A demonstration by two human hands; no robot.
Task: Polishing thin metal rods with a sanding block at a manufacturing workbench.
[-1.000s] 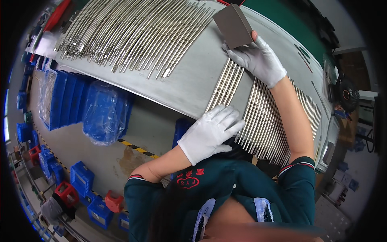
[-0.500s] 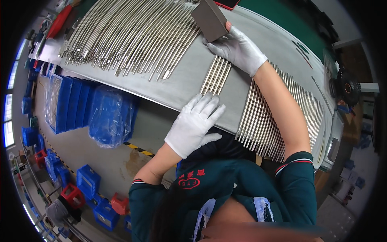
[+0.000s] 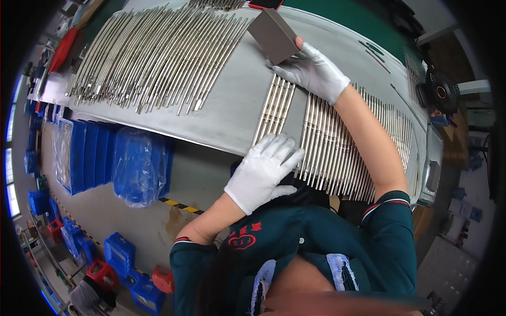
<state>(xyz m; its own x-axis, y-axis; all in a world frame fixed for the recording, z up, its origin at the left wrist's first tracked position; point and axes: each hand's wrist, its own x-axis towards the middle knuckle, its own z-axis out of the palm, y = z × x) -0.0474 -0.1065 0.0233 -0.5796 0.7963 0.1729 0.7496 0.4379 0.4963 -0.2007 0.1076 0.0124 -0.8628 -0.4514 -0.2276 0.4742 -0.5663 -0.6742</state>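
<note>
My right hand [image 3: 320, 78], in a white glove with a bare thumb tip, grips a grey-brown rectangular block [image 3: 273, 38]. It holds the block tilted over the far ends of a small set of shiny metal rods [image 3: 275, 108] lying side by side. My gloved left hand [image 3: 262, 171] has its fingers stretched out, and their tips lie over the near ends of that set. A wider row of similar rods [image 3: 329, 142] lies to the right, partly under my right forearm. On the left, a large spread of metal rods [image 3: 163, 58] covers the grey table [image 3: 221, 121].
Blue plastic bins [image 3: 139, 166], some wrapped in clear film, stand below the table's left edge. A black fan [image 3: 441, 89] is at the right, near thin tools [image 3: 375, 55] on the table. A red-edged dark object [image 3: 265, 4] lies at the far edge.
The view has shifted, so the table and rods appear farther left. My left hand stays at the near rod ends, and my right hand still holds the block above the far ends.
</note>
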